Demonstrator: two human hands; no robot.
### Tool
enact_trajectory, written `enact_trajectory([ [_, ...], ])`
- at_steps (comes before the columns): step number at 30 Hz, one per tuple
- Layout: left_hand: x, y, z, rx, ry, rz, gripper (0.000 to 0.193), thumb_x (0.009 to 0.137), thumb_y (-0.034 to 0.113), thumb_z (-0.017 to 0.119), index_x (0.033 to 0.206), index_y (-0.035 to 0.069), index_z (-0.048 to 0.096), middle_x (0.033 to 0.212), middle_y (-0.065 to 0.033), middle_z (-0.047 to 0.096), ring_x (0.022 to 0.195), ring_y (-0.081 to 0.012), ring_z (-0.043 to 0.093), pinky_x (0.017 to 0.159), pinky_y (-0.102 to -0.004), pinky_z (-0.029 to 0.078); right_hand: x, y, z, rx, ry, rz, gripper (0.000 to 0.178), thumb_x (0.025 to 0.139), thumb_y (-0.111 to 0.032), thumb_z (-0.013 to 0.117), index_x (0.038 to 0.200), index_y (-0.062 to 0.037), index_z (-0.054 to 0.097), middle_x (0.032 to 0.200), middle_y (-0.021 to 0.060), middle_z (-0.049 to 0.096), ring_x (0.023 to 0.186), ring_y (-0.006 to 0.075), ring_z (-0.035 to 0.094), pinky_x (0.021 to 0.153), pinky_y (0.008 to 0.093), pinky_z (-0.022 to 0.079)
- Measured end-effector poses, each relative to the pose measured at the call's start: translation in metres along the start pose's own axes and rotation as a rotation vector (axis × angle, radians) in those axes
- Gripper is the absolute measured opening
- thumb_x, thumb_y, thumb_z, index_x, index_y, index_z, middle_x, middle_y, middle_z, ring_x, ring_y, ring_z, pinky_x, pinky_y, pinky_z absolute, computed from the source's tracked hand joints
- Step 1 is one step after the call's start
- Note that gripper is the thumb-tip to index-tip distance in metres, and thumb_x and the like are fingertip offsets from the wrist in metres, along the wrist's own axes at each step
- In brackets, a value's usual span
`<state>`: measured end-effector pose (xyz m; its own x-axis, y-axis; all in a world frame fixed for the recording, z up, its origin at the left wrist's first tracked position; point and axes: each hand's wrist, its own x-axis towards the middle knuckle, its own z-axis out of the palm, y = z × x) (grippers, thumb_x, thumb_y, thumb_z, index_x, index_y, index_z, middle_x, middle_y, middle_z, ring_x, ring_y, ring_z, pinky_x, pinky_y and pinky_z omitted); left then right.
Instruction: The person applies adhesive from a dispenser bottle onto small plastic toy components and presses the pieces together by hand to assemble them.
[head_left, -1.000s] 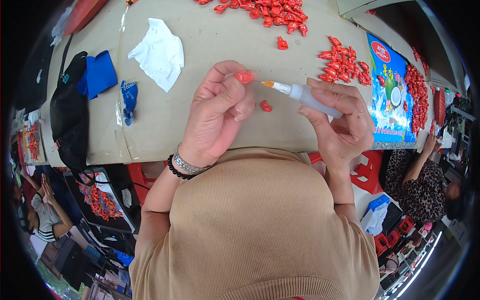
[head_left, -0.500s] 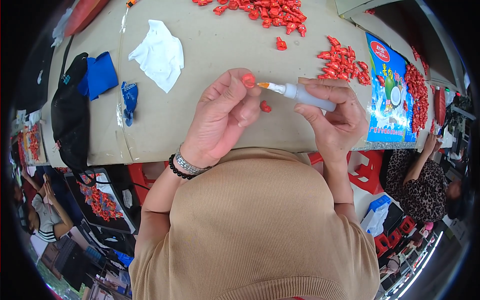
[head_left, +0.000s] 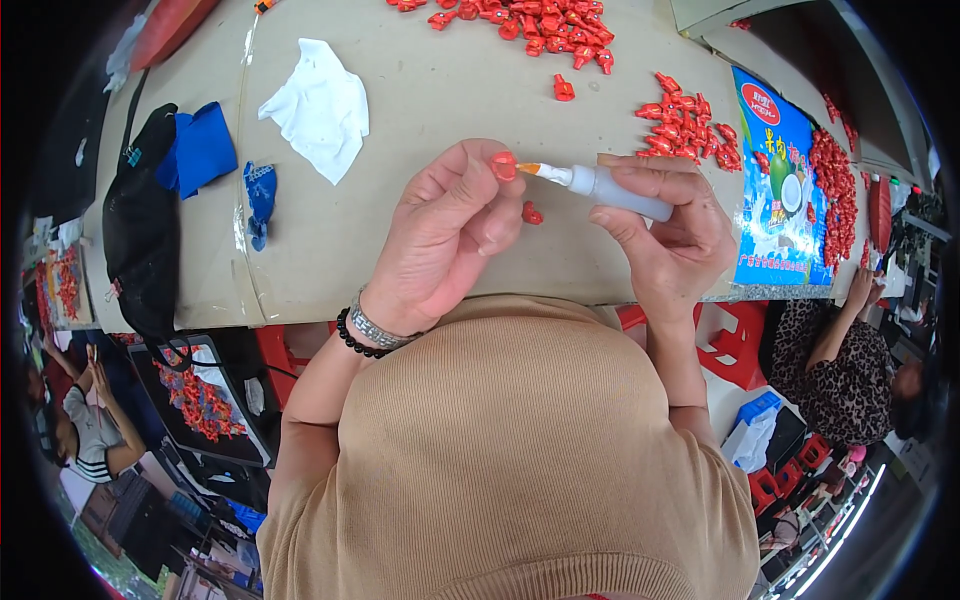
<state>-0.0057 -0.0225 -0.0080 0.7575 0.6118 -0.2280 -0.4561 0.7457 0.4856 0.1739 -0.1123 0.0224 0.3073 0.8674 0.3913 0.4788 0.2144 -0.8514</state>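
Between thumb and fingertips, my left hand [head_left: 447, 215] pinches a small red plastic piece [head_left: 504, 165]. My right hand [head_left: 672, 225] is closed around a translucent squeeze bottle [head_left: 622, 192] with a white neck and an orange-brown tip [head_left: 532, 168]. The bottle lies nearly level, and its tip points left at the red piece, touching it or very close. Below the tip, another small red piece [head_left: 532, 213] lies on the table beside my left fingers.
Piles of red pieces [head_left: 560, 28] lie at the far side, with more [head_left: 685, 125] at right by a blue printed sheet [head_left: 770, 240]. A white cloth [head_left: 320, 110], blue cloth scraps [head_left: 207, 150] and a black bag [head_left: 143, 220] are at left. Other people [head_left: 845, 350] sit at both sides.
The red piece in my left hand has shifted slightly right and been turned a little. The bottle tip has barely moved.
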Motion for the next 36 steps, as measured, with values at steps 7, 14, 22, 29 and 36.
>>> enact_trajectory([
  [7, 0.002, 0.000, 0.000, 0.014, -0.023, 0.042, 0.017, 0.095, 0.022, 0.055, 0.102, 0.006, 0.052, 0.090, -0.0029, 0.059, 0.060, -0.0076, 0.043, 0.052, -0.0210, 0.033, 0.002, 0.000, 0.001, 0.087, 0.148, -0.006, 0.030, 0.063, 0.010, 0.076, 0.090, 0.0042, 0.064, 0.092, 0.0148, 0.068, 0.085, 0.0214, 0.065, 0.074, 0.0295, 0.051],
  [14, 0.001, 0.000, 0.002, 0.003, 0.024, 0.060, 0.018, 0.092, 0.014, 0.060, 0.108, 0.007, 0.054, 0.087, -0.0032, 0.057, 0.059, -0.0075, 0.041, 0.060, -0.0237, 0.040, -0.002, -0.003, 0.005, 0.042, 0.096, 0.018, 0.030, 0.066, 0.009, 0.076, 0.092, 0.0041, 0.062, 0.096, 0.0161, 0.066, 0.089, 0.0216, 0.064, 0.073, 0.0293, 0.054],
  [22, 0.000, 0.000, 0.001, -0.004, 0.006, 0.071, 0.021, 0.091, 0.013, 0.061, 0.110, 0.007, 0.053, 0.088, -0.0031, 0.057, 0.059, -0.0077, 0.042, 0.062, -0.0247, 0.041, -0.001, 0.000, 0.009, 0.062, 0.123, 0.017, 0.029, 0.063, 0.009, 0.076, 0.088, 0.0025, 0.064, 0.093, 0.0137, 0.069, 0.085, 0.0214, 0.065, 0.072, 0.0291, 0.051],
  [29, 0.000, -0.001, -0.003, -0.008, 0.013, 0.070, 0.022, 0.091, 0.013, 0.061, 0.110, 0.007, 0.053, 0.090, -0.0041, 0.060, 0.060, -0.0080, 0.042, 0.057, -0.0233, 0.037, -0.001, 0.003, 0.001, -0.023, 0.050, -0.034, 0.032, 0.068, 0.008, 0.077, 0.095, 0.0048, 0.061, 0.101, 0.0171, 0.064, 0.093, 0.0212, 0.064, 0.074, 0.0286, 0.056],
  [36, 0.001, -0.001, -0.002, -0.034, 0.008, 0.109, 0.022, 0.091, 0.011, 0.061, 0.111, 0.007, 0.053, 0.094, -0.0054, 0.062, 0.060, -0.0082, 0.041, 0.056, -0.0229, 0.035, -0.006, 0.004, -0.002, 0.026, 0.062, 0.046, 0.032, 0.068, 0.007, 0.078, 0.095, 0.0049, 0.061, 0.100, 0.0149, 0.063, 0.089, 0.0184, 0.064, 0.073, 0.0268, 0.056],
])
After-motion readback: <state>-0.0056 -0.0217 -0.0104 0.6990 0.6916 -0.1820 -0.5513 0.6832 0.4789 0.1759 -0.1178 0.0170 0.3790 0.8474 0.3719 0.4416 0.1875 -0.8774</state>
